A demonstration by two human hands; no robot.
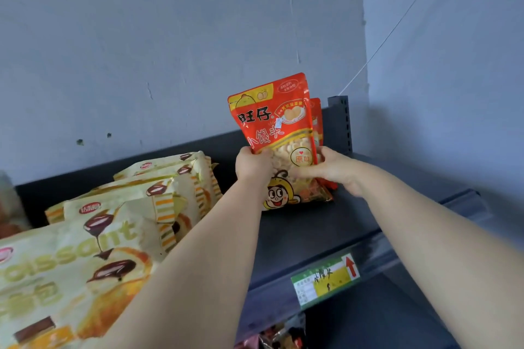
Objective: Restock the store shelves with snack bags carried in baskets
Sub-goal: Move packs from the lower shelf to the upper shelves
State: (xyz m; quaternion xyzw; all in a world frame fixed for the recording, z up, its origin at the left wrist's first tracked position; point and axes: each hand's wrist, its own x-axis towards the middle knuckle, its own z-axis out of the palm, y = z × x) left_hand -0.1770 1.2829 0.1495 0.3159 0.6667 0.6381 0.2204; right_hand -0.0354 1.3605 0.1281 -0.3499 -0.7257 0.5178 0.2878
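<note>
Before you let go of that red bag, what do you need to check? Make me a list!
1. Left hand and right hand both grip the red snack bag: ok.
2. Bag upright, front facing out: ok.
3. Bottom sits flat on the shelf: cannot tell.
4. Second red bag stands right behind it: ok.
5. Apart from the croissant bags: ok.
6. Shelf label matches: cannot tell, too blurred.

Soft, cool, even light, dim shadow beneath the shelf (297, 224), wide-angle curvature and blur at the edges.
</note>
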